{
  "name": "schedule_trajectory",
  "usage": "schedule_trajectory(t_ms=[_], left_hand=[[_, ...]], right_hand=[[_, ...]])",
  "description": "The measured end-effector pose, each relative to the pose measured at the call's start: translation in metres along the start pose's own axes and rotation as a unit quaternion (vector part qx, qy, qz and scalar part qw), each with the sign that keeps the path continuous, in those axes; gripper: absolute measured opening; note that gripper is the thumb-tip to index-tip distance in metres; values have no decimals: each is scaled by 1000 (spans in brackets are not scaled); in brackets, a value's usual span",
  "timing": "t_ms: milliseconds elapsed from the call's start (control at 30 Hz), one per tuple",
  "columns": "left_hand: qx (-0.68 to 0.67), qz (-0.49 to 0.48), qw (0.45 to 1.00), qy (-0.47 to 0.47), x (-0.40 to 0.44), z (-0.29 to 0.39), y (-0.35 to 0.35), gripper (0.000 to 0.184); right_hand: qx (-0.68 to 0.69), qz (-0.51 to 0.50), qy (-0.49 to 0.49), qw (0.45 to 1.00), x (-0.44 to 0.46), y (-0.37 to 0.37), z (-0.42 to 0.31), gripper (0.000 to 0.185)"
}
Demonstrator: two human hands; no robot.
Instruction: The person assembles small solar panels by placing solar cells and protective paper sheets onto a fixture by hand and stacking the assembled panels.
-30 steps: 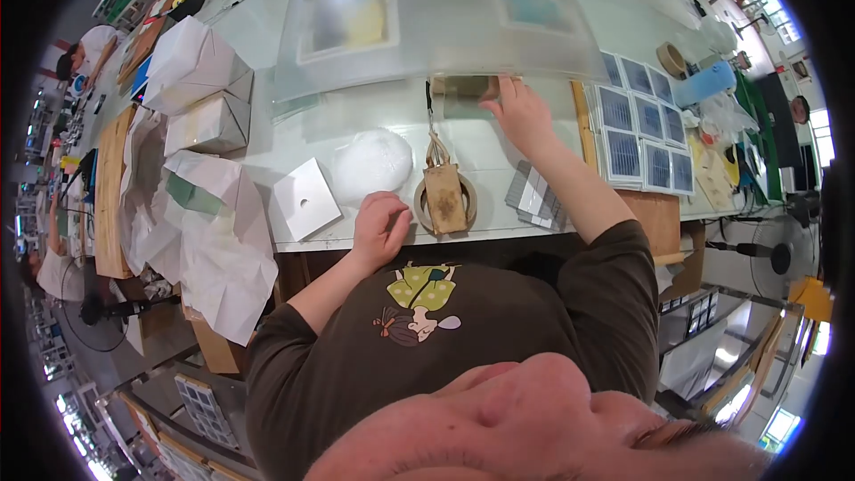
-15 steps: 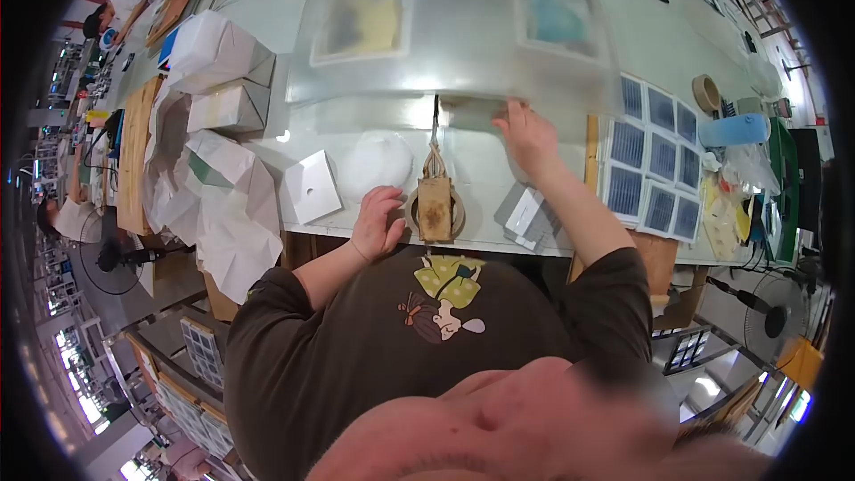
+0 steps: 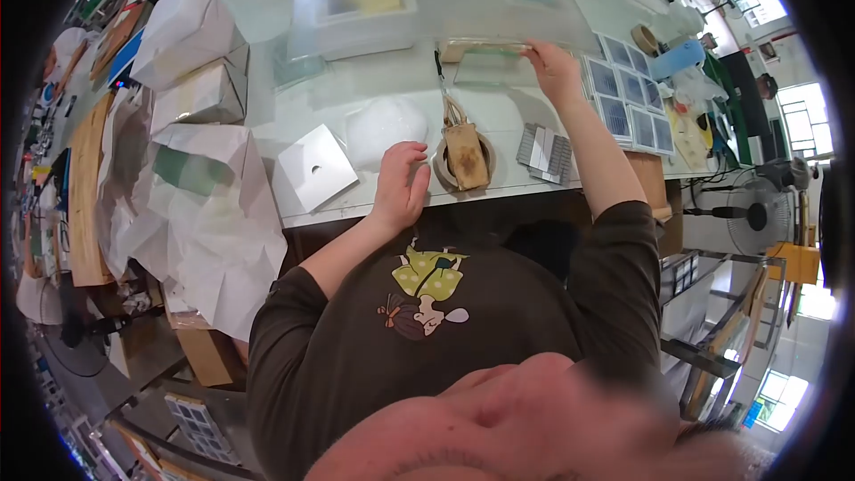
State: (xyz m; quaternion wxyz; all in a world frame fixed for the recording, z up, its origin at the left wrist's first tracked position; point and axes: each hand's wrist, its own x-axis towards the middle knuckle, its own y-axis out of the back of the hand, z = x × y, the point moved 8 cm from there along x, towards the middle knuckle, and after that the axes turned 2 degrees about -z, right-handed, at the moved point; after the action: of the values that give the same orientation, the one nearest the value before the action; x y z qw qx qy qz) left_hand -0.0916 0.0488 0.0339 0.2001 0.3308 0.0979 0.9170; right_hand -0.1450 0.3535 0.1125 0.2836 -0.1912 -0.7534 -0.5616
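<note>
My right hand [image 3: 557, 71] reaches forward to the front of a translucent cover box [image 3: 445, 4]. Its thumb and fingers pinch the right edge of a clear, greenish glass sheet [image 3: 490, 69] beside the box's front opening. Closer to me, my left hand [image 3: 401, 180] hovers at the table's front edge, holding nothing, with loosely bent fingers apart. Just right of it a worn wooden block [image 3: 465, 156] with a cord sits on a tape roll [image 3: 488, 174]. A round white pad [image 3: 385, 132] lies beyond the left hand, and a white square plate with a hole [image 3: 317, 183] lies left.
A small stack of grey striped pieces [image 3: 543, 154] lies below my right forearm. Panels with dark squares [image 3: 614, 111] stand at the right, near a blue roll [image 3: 677, 60]. White boxes [image 3: 191, 40] and crumpled white paper [image 3: 205, 232] fill the left side.
The view has shifted and turned. My right hand has gone from the cover's front edge to pinching the glass sheet, which now shows in front of the opening. My left hand stays near the table edge.
</note>
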Motion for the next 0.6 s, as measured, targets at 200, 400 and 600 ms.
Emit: schedule_trajectory(t_ms=[200, 400, 600], left_hand=[[-13, 11, 1000, -16, -1, 3, 2, 18], [-1, 1, 1000, -13, -1, 2, -1, 16], [-7, -4, 1000, 22, 1, -2, -3, 15]], right_hand=[[85, -22, -91, 992, 12, 18, 6, 14], [173, -45, -145, 973, 7, 8, 26, 14], [343, -56, -327, 879, -37, 25, -9, 17]])
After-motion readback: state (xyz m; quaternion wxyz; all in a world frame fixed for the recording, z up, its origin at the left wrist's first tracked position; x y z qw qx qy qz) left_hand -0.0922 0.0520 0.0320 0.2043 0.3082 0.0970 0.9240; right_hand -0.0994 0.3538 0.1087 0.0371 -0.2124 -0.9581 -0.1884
